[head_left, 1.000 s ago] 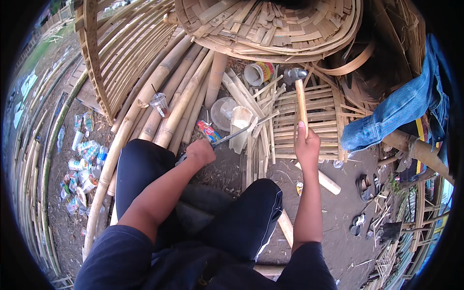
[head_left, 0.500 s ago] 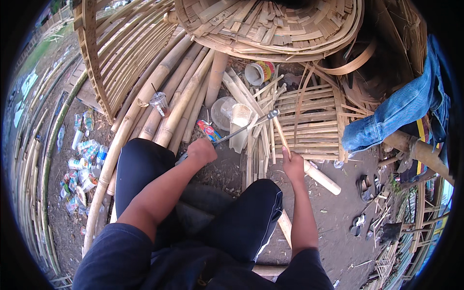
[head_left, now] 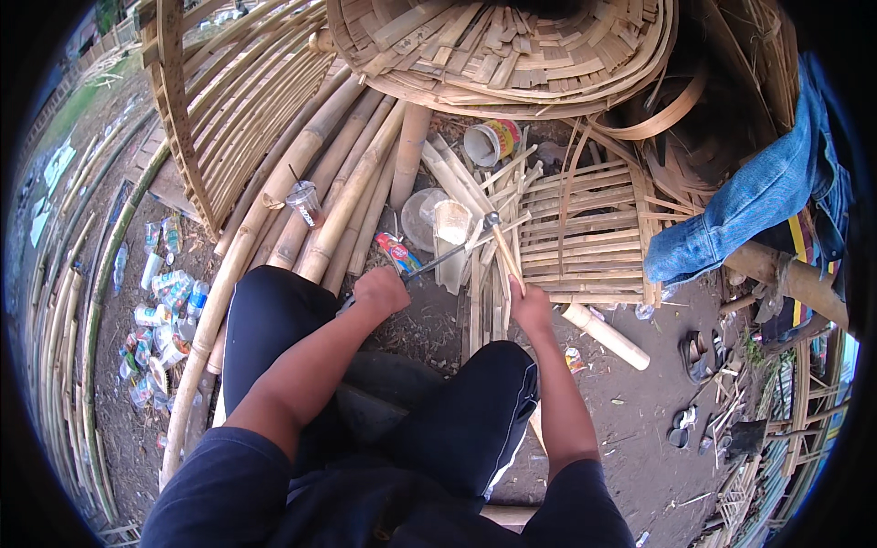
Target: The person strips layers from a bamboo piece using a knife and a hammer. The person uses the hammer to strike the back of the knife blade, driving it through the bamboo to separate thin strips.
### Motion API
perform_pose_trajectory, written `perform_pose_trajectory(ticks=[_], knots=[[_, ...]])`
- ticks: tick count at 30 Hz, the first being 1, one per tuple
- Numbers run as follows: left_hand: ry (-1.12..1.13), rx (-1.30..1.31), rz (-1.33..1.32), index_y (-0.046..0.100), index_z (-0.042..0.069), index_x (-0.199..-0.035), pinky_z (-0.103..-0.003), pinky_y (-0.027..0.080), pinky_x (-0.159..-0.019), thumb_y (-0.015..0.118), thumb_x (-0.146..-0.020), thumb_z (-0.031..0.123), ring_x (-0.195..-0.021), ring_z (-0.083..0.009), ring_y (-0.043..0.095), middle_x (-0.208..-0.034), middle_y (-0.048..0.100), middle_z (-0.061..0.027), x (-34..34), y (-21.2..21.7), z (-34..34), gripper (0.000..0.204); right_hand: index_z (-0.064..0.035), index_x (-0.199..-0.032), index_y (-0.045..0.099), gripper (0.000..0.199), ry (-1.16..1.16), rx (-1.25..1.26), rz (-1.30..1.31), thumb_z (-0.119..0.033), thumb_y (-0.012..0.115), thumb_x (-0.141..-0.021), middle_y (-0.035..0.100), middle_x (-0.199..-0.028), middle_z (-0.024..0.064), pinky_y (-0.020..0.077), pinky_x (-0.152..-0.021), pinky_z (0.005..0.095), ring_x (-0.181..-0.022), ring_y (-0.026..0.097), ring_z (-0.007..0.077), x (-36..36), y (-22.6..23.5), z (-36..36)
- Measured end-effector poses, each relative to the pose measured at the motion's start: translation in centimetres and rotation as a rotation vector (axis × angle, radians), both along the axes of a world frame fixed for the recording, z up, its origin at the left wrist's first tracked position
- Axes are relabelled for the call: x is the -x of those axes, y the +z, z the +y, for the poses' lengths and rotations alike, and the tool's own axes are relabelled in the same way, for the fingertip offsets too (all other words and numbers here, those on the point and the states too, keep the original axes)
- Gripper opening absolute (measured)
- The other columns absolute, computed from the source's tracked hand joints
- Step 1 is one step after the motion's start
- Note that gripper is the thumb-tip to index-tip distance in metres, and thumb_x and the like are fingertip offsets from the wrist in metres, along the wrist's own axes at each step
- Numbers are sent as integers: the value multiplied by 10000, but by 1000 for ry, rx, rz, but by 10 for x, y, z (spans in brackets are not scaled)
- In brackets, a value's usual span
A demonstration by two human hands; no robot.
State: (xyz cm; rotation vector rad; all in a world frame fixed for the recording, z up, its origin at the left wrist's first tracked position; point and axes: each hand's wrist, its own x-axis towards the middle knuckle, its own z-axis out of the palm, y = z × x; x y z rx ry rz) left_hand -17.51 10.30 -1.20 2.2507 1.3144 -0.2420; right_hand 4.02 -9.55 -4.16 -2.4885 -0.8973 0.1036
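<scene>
Dirt ground (head_left: 603, 420), bamboo poles (head_left: 353, 189), slatted panel (head_left: 585, 234), hammer (head_left: 503, 248) in right hand (head_left: 532, 313)

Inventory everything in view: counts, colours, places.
Hammer: one, tan handle, centre
Metal tool: one, grey, centre
Strips: many, tan, centre
Slatted panels: two or more, tan, left and right
Poles: many, tan, left
Basketwork: one, tan, top
Tub: one, yellow-red, upper centre
Cup: one, clear, left
Wrapper: one, red-blue, centre
Litter: many, mixed, left
Denim: one, blue, right
Footwear: several, dark, right
Trousers: one, navy, bottom
Left hand: one, on metal tool
Right hand: one, on hammer
</scene>
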Motion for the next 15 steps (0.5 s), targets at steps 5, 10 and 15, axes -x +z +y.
perform_pose_trajectory(ticks=[5,10,15], knots=[[3,13,10,700,1,-971,-393,539,-852,601,-744,174,-977,-330,670,-1008,683,-206,7,-15,-4,302,58,-702,549,464,111,-317,-101,-325,542,-963,502,-522,178,398,-481,396,-445,460,286,14,116,21],[10,13,-1,700,4,-970,-391,540,-849,597,-750,181,-979,-330,669,-1012,683,-204,5,-9,-5,300,25,-716,508,391,144,-641,24,-263,510,-980,418,-521,70,355,-475,344,-499,397,154,15,98,16],[-33,32,20,701,-2,-960,-397,539,-851,591,-755,182,-981,-333,667,-1008,680,-219,1,-13,-12,296,50,-798,642,551,28,139,19,-459,489,-943,592,-741,301,480,-690,504,-753,589,474,-8,-26,-10]])
